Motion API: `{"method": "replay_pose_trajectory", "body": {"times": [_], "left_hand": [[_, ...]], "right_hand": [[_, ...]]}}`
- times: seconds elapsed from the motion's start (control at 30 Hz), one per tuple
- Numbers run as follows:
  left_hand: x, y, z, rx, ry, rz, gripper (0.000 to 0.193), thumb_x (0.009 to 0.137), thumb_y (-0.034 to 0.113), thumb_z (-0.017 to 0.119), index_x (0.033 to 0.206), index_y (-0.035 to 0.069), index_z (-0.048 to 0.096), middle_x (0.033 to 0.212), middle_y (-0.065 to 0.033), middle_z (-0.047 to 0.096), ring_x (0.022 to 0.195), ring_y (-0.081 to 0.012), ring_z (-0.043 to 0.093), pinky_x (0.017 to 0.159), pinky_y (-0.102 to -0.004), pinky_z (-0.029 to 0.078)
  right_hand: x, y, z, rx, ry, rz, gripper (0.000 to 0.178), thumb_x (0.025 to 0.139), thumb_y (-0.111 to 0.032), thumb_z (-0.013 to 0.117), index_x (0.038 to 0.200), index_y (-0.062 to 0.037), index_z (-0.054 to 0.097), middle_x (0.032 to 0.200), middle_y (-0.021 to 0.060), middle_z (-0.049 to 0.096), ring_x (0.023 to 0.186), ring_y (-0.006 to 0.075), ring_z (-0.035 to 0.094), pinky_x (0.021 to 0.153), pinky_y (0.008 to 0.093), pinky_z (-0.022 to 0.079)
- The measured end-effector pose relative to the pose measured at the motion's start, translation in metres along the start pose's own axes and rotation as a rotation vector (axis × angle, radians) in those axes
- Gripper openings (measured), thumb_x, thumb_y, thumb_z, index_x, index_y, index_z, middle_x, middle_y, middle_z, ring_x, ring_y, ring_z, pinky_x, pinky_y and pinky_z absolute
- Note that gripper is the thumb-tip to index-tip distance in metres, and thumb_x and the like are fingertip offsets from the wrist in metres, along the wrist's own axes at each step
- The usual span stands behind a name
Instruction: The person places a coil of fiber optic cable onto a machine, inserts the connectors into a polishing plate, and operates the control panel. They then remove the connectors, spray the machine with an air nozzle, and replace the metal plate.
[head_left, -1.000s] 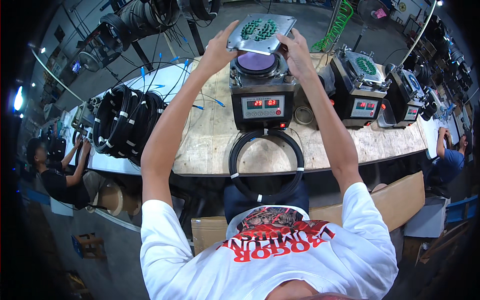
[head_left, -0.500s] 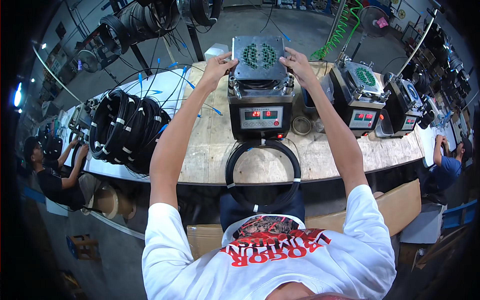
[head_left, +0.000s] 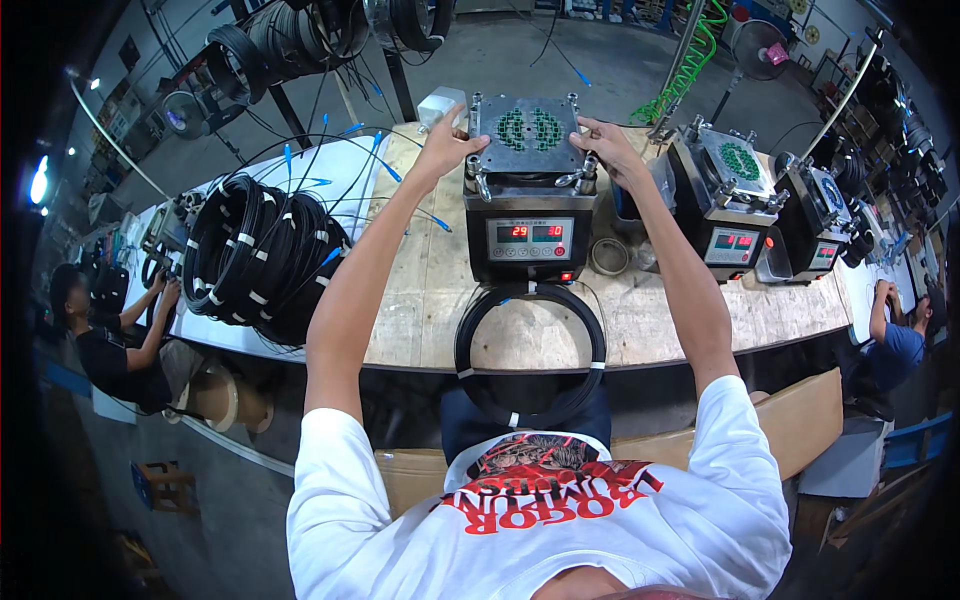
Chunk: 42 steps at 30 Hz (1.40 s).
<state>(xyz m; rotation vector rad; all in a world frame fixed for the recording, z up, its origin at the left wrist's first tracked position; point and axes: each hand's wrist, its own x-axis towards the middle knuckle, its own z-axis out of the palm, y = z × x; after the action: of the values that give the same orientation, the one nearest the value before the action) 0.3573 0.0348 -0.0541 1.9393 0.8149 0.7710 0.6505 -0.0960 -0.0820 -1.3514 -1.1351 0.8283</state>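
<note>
A square metal plate (head_left: 488, 160) with green connector holders in two curved groups lies flat on top of a boxy polishing machine (head_left: 530, 208), between its corner posts. My left hand (head_left: 447, 152) grips the plate's left edge, thumb over it and index finger toward the far left post. At the opposite edge my right hand (head_left: 612, 155) holds it likewise, thumb and fingers bent at the rim. Lit red digits show on the machine's front panel. In front, a coil of black cable (head_left: 463, 345) leans from the table over its near edge toward my lap; its upper end runs up under the machine's front.
Bundled black cable coils (head_left: 265, 250) with blue-tipped ends are piled on the left. Two similar machines (head_left: 730, 205) stand to the right. Near me are a small round dish (head_left: 609, 257) and a white block (head_left: 440, 105). A person (head_left: 120, 340) works at each side.
The plate has come down from a raised, tilted position to lie flat between the posts, both hands moving with it. The right-hand reading on the panel has changed. My view has shifted slightly.
</note>
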Motion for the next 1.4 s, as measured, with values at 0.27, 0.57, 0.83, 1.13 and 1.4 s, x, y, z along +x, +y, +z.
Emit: {"method": "replay_pose_trajectory", "body": {"times": [0.27, 0.57, 0.83, 1.13, 1.4], "left_hand": [[-0.022, -0.004, -0.001, -0.046, -0.013, -0.091, 0.085, 0.089, 0.033, 0.077, 0.158, 0.016, 0.031, 0.119, -0.0121, 0.057, 0.105, -0.0183, 0.057, 0.083, -0.0311, 0.048], [-0.058, -0.013, -0.021, 0.055, -0.205, 0.075, 0.086, 0.089, 0.036, 0.074, 0.159, 0.019, 0.027, 0.153, -0.0144, 0.039, 0.132, -0.0273, 0.047, 0.108, -0.0407, 0.042], [-0.046, -0.02, 0.02, 0.255, 0.095, 0.464, 0.093, 0.082, 0.041, 0.08, 0.155, 0.012, 0.03, 0.152, -0.0212, 0.035, 0.142, -0.037, 0.033, 0.117, -0.0482, 0.029], [-0.04, 0.021, 0.017, 0.4, 0.119, 0.628, 0.062, 0.094, 0.04, 0.067, 0.144, 0.009, 0.048, 0.142, -0.0182, 0.049, 0.131, -0.0366, 0.044, 0.111, -0.0444, 0.035], [0.052, 0.01, 0.012, 0.761, -0.021, 0.426, 0.064, 0.1, 0.062, 0.042, 0.144, 0.018, 0.051, 0.145, -0.0124, 0.053, 0.139, -0.0402, 0.035, 0.115, -0.0571, 0.028]], "right_hand": [[-0.007, -0.001, 0.004, -0.064, -0.054, 0.059, 0.047, 0.092, -0.017, 0.071, 0.133, 0.0039, 0.06, 0.084, -0.0015, 0.064, 0.069, 0.0058, 0.052, 0.059, 0.0228, 0.039], [-0.054, -0.023, -0.005, -0.351, 0.016, -0.145, 0.062, 0.091, -0.042, 0.07, 0.142, -0.0113, 0.055, 0.116, 0.0124, 0.064, 0.101, 0.0177, 0.059, 0.088, 0.0312, 0.047], [-0.059, -0.005, 0.016, -0.591, 0.003, -0.349, 0.087, 0.07, -0.056, 0.084, 0.143, -0.0185, 0.054, 0.143, 0.0282, 0.042, 0.139, 0.0422, 0.034, 0.116, 0.049, 0.03], [-0.04, -0.013, 0.018, -0.507, -0.011, -0.369, 0.065, 0.086, -0.053, 0.071, 0.138, -0.0156, 0.059, 0.135, 0.0225, 0.055, 0.13, 0.0375, 0.046, 0.112, 0.0464, 0.035], [0.054, -0.015, 0.003, -0.721, 0.032, -0.285, 0.049, 0.097, -0.051, 0.055, 0.131, -0.0158, 0.065, 0.125, 0.0205, 0.064, 0.124, 0.0403, 0.053, 0.107, 0.0504, 0.039]]}}
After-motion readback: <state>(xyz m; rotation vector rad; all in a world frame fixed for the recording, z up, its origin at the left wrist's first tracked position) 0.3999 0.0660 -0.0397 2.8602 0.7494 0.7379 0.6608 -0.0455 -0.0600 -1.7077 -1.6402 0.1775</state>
